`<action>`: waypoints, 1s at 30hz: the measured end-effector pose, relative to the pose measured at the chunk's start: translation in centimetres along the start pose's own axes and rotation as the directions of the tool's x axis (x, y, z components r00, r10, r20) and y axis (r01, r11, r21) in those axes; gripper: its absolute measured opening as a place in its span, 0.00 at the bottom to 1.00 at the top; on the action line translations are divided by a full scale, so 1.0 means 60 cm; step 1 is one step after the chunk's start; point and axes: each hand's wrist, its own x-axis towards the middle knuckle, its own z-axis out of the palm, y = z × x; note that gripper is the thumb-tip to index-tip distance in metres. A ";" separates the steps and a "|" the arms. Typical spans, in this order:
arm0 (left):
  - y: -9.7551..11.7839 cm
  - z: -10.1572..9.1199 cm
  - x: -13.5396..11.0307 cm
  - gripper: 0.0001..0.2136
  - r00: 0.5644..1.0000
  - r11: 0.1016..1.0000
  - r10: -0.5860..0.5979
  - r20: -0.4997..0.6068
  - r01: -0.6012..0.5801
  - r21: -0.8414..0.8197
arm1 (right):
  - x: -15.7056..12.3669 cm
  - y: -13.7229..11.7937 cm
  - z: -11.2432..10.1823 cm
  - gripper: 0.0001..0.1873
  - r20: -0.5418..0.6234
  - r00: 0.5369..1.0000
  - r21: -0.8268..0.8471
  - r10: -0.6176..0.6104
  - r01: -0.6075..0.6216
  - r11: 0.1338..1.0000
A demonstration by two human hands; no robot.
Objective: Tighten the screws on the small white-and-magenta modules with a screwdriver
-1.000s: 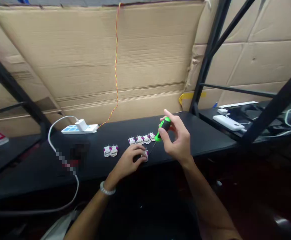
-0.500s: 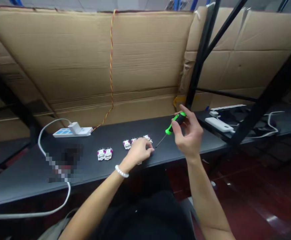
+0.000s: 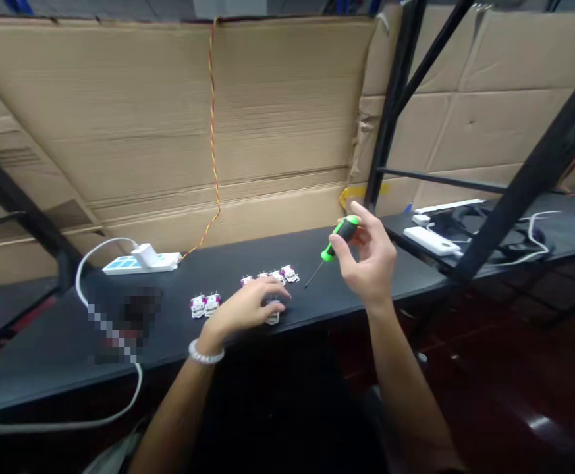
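Note:
My right hand (image 3: 369, 263) is closed round the green and black handle of a small screwdriver (image 3: 339, 237), held above the black table (image 3: 60, 336) with its thin shaft pointing down and left. My left hand (image 3: 247, 306) lies on the table with its fingers curled over a small white and purple part (image 3: 273, 318) at the table's front edge. Just behind that hand stands a row of like parts (image 3: 282, 274). Two more of them (image 3: 205, 305) sit side by side to the left.
A white power strip (image 3: 139, 262) with a charger and white cable (image 3: 89, 263) lies at the back left. A red and yellow twisted wire (image 3: 213, 131) hangs down the cardboard wall. Black frame bars (image 3: 390, 112) rise on the right, beside a shelf with a power bank (image 3: 428, 240) and cables.
My left hand has slid back toward the table's front edge, uncovering part of the row. My right hand with the screwdriver has shifted slightly left and up. The view has shifted a little.

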 end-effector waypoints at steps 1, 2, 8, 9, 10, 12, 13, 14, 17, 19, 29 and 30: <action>-0.007 -0.004 -0.014 0.13 0.999 1.000 0.021 0.032 -0.020 -0.021 | 0.000 0.001 0.002 0.29 0.006 1.000 0.016 0.007 -0.007 1.000; -0.013 -0.006 -0.026 0.17 0.998 0.999 0.017 0.052 -0.015 -0.031 | -0.001 0.001 0.005 0.28 0.015 1.000 0.031 0.011 -0.012 0.999; -0.038 0.013 -0.050 0.17 0.999 0.995 0.017 0.029 -0.014 -0.098 | -0.017 0.001 0.030 0.26 0.102 0.993 0.137 0.052 -0.066 0.988; -0.039 0.018 -0.048 0.17 1.000 0.994 0.024 0.000 -0.024 -0.104 | -0.022 0.001 0.036 0.26 0.126 0.990 0.146 0.057 -0.075 0.986; -0.041 0.024 -0.047 0.16 0.999 0.994 0.031 -0.030 -0.034 -0.107 | -0.027 0.000 0.042 0.26 0.149 0.987 0.150 0.060 -0.083 0.985; -0.046 0.035 -0.043 0.17 0.996 0.993 0.037 -0.083 -0.046 -0.105 | -0.036 0.000 0.056 0.26 0.190 0.979 0.154 0.067 -0.097 0.983; -0.048 0.041 -0.040 0.18 0.994 0.994 0.036 -0.105 -0.047 -0.103 | -0.041 0.001 0.063 0.26 0.203 0.977 0.159 0.069 -0.102 0.982; -0.051 0.047 -0.038 0.19 0.992 0.994 0.036 -0.120 -0.049 -0.101 | -0.045 0.002 0.069 0.26 0.213 0.974 0.166 0.072 -0.108 0.980; -0.057 0.061 -0.032 0.21 0.986 0.993 0.037 -0.160 -0.054 -0.103 | -0.055 0.006 0.081 0.26 0.229 0.970 0.180 0.079 -0.122 0.976; -0.058 0.066 -0.029 0.21 0.984 0.993 0.034 -0.177 -0.054 -0.107 | -0.058 0.008 0.084 0.26 0.240 0.967 0.180 0.081 -0.126 0.976; -0.055 0.068 -0.035 0.22 0.980 0.992 0.036 -0.194 -0.059 -0.116 | -0.059 0.012 0.084 0.26 0.236 0.969 0.146 0.068 -0.105 0.984; -0.054 0.068 -0.035 0.21 0.979 0.991 0.040 -0.198 -0.064 -0.115 | -0.059 0.012 0.084 0.26 0.239 0.969 0.145 0.065 -0.102 0.984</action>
